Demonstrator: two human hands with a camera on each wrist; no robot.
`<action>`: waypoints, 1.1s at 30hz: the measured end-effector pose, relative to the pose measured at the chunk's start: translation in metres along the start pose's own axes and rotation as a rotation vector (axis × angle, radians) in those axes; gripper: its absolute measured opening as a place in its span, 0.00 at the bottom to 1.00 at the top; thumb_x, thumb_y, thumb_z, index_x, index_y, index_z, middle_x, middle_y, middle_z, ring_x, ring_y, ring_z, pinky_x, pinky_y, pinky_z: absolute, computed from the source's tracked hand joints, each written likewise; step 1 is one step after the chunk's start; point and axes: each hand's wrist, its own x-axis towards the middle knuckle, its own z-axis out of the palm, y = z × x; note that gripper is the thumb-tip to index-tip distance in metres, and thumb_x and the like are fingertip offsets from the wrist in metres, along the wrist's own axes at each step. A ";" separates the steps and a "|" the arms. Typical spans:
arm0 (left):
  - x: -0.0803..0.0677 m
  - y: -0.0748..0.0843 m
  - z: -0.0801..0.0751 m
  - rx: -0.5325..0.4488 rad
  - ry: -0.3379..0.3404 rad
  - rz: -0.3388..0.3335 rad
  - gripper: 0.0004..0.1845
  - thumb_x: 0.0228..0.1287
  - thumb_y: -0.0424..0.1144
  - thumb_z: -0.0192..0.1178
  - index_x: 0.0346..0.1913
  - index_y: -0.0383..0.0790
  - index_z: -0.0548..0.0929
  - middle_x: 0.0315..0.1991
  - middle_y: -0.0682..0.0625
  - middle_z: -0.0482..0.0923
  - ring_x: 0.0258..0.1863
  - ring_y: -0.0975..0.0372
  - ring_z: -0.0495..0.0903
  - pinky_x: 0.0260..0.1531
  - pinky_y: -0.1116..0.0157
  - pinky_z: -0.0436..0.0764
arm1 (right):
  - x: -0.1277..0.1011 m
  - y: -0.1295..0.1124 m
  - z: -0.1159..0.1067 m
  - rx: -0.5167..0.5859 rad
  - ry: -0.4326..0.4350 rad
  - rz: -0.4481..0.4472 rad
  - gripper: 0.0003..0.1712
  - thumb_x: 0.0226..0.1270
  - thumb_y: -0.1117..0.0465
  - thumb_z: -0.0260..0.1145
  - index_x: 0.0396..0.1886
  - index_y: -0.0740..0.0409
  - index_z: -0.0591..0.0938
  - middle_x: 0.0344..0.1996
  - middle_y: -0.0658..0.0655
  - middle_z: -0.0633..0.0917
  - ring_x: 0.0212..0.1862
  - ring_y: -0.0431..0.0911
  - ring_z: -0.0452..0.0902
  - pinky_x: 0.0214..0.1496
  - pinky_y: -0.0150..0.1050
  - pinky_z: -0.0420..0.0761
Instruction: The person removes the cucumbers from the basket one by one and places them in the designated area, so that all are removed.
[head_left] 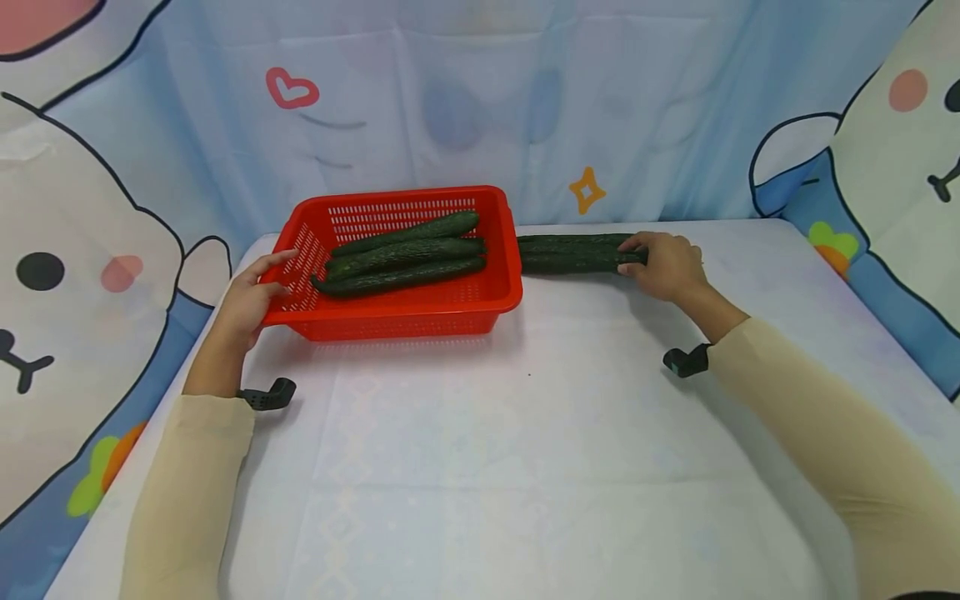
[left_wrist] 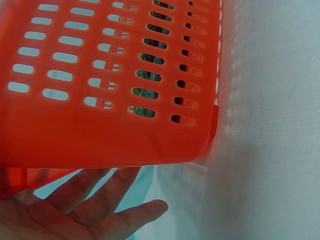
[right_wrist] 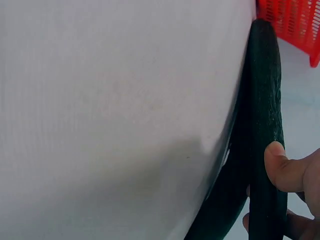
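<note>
A red plastic basket (head_left: 405, 325) with slotted walls stands at the back of the table. In it lie several dark green cucumbers (head_left: 408, 257). My left hand (head_left: 251, 296) grips the basket's left rim; in the left wrist view its fingers (left_wrist: 102, 200) show past the rim and the thumb is hidden. To the right of the basket, more cucumbers (head_left: 562, 243) lie side by side. My right hand (head_left: 663, 265) holds the right end of the nearer cucumber (right_wrist: 265, 100), its thumb (right_wrist: 282, 172) pressed along one side and fingertips showing on the other.
A white cloth (head_left: 555, 433) covers the table. Behind it hangs a pale blue curtain (head_left: 480, 108) with cartoon prints, close to the basket's back. Each wrist carries a small black camera, such as the left one (head_left: 270, 395).
</note>
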 end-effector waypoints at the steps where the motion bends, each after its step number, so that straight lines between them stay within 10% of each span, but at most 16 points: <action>1: 0.000 0.000 0.000 -0.002 0.000 0.000 0.29 0.67 0.33 0.41 0.65 0.69 0.63 0.71 0.46 0.48 0.63 0.50 0.62 0.36 0.72 0.81 | 0.001 0.001 0.001 -0.006 -0.010 0.005 0.21 0.62 0.53 0.62 0.54 0.53 0.77 0.49 0.66 0.79 0.46 0.64 0.72 0.51 0.63 0.61; 19: 0.001 0.002 0.001 0.001 -0.003 -0.008 0.28 0.68 0.34 0.41 0.64 0.69 0.63 0.71 0.46 0.49 0.61 0.50 0.64 0.36 0.71 0.82 | 0.003 0.011 0.012 -0.052 -0.044 -0.013 0.22 0.61 0.53 0.63 0.54 0.53 0.78 0.48 0.67 0.76 0.43 0.59 0.74 0.30 0.50 0.74; 26: 0.000 0.001 0.000 -0.001 0.000 -0.008 0.28 0.68 0.34 0.42 0.64 0.70 0.63 0.71 0.46 0.49 0.61 0.51 0.63 0.36 0.71 0.82 | 0.004 0.010 0.012 -0.075 -0.020 -0.023 0.22 0.59 0.52 0.65 0.54 0.51 0.80 0.54 0.71 0.75 0.25 0.55 0.74 0.16 0.42 0.66; 33: 0.000 0.001 0.000 0.003 0.006 -0.008 0.28 0.68 0.34 0.42 0.64 0.70 0.63 0.71 0.46 0.49 0.61 0.50 0.64 0.36 0.71 0.82 | 0.006 0.008 0.009 -0.110 -0.082 -0.025 0.22 0.58 0.53 0.66 0.53 0.52 0.80 0.54 0.67 0.77 0.35 0.57 0.77 0.17 0.40 0.67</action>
